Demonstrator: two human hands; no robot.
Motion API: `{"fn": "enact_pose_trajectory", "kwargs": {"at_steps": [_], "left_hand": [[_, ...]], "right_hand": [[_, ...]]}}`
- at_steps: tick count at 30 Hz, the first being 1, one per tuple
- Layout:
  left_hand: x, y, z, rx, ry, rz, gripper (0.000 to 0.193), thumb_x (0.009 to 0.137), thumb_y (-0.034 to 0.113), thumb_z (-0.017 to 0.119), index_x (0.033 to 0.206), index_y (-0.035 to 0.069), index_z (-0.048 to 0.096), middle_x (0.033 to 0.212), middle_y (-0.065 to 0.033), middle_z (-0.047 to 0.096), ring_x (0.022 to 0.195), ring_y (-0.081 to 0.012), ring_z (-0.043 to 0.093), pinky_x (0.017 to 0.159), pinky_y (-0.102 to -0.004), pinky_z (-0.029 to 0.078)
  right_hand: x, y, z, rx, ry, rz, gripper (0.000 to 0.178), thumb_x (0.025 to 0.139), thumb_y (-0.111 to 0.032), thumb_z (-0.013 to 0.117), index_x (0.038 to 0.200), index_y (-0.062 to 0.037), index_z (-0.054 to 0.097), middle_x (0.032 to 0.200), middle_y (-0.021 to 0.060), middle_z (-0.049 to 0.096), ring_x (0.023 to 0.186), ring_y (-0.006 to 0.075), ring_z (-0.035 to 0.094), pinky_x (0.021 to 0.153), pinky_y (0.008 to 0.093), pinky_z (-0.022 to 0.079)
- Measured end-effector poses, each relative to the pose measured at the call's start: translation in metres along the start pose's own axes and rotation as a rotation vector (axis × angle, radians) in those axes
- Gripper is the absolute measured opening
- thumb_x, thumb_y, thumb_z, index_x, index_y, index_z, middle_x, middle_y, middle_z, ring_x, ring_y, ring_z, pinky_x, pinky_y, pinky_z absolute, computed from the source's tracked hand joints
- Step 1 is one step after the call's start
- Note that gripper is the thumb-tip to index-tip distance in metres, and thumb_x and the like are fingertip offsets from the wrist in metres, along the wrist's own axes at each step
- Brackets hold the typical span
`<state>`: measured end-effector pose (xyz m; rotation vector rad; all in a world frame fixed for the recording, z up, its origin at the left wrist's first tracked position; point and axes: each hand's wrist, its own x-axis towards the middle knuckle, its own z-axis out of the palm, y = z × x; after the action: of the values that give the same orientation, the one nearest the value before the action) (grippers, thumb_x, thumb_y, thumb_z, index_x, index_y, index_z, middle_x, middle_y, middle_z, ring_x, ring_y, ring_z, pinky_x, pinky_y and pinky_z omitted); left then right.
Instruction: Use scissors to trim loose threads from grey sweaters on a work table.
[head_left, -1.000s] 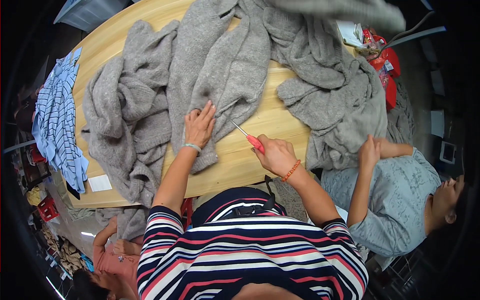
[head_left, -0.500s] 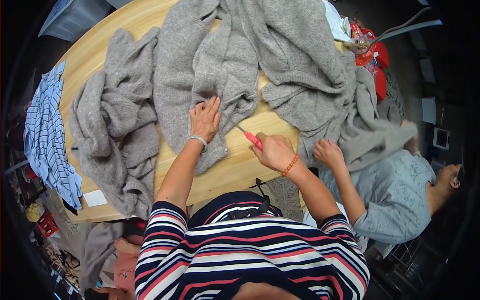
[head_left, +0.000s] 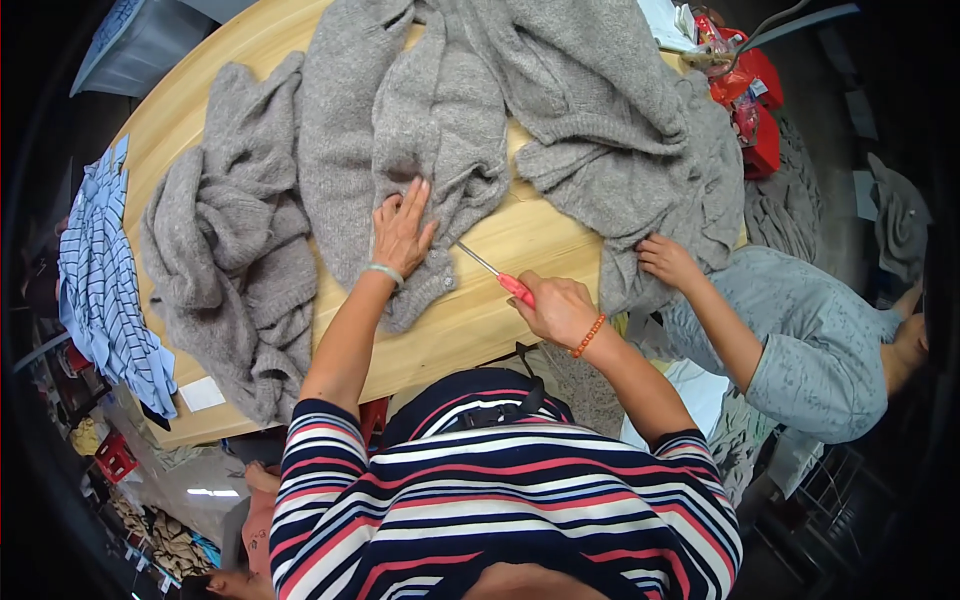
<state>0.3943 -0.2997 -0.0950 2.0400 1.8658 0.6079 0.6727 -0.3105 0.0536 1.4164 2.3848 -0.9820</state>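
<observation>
My left hand (head_left: pixel 400 236) lies with fingers stretched out on a grey knitted sweater (head_left: pixel 340 150) spread over the wooden table. To its right, my right hand (head_left: pixel 560 310) is closed round the red handle of a hand tool (head_left: pixel 514 288) with a thin straight metal shaft. The shaft points up and left, its tip close to the sweater's edge beside my left hand. Whether the tip touches the knit, I cannot tell.
More grey knitwear lies in a heap at left (head_left: pixel 235 230) and a pile at right (head_left: pixel 620 150). A co-worker's hand (head_left: pixel 672 262) rests on the right pile. A blue checked cloth (head_left: pixel 105 280) hangs over the left table edge (head_left: pixel 190 432). Red containers (head_left: pixel 758 110) stand far right.
More of the tool's metal shaft shows now. The co-worker at right has swung a grey garment off the table, outward to the right. My left hand stays on the sweater.
</observation>
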Motion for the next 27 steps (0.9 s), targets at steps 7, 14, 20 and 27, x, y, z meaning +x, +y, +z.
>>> {"fn": "enact_pose_trajectory", "kwargs": {"at_steps": [7,14,20,27], "left_hand": [[-0.063,0.015,-0.049,0.150,-0.151,0.156,0.064,0.081,0.022,0.072,0.140,0.008,0.052,0.155,-0.0134,0.040,0.143,-0.0383,0.032,0.115,-0.0568,0.024],[-0.098,0.009,-0.007,0.270,-0.177,0.102,0.067,0.090,0.031,0.065,0.151,0.015,0.041,0.163,-0.0121,0.025,0.150,-0.0395,0.019,0.120,-0.0604,0.010],[-0.096,0.019,-0.010,0.209,-0.245,0.039,0.063,0.094,0.034,0.060,0.152,0.021,0.040,0.165,-0.0117,0.019,0.152,-0.0396,0.013,0.120,-0.0612,0.006],[-0.101,0.010,0.004,0.269,-0.179,0.047,0.062,0.095,0.035,0.058,0.152,0.021,0.040,0.165,-0.0120,0.018,0.152,-0.0397,0.012,0.120,-0.0611,0.004]], "right_hand": [[-0.019,0.010,0.009,0.023,0.080,0.026,0.025,0.091,-0.032,0.066,0.100,-0.0093,0.062,0.075,0.0193,0.067,0.074,0.0393,0.068,0.067,0.0495,0.053],[-0.040,-0.008,0.040,-0.054,-0.060,-0.125,0.023,0.089,-0.028,0.064,0.088,-0.0046,0.064,0.069,0.0197,0.067,0.070,0.0371,0.069,0.066,0.0468,0.055],[-0.041,-0.015,0.034,-0.050,-0.011,-0.052,0.025,0.088,-0.029,0.063,0.086,-0.0041,0.066,0.071,0.0187,0.068,0.070,0.0363,0.069,0.066,0.0462,0.055],[-0.047,-0.016,0.039,-0.082,-0.082,-0.091,0.027,0.090,-0.031,0.063,0.089,-0.0037,0.066,0.074,0.0202,0.069,0.073,0.0371,0.070,0.067,0.0479,0.054]]}}
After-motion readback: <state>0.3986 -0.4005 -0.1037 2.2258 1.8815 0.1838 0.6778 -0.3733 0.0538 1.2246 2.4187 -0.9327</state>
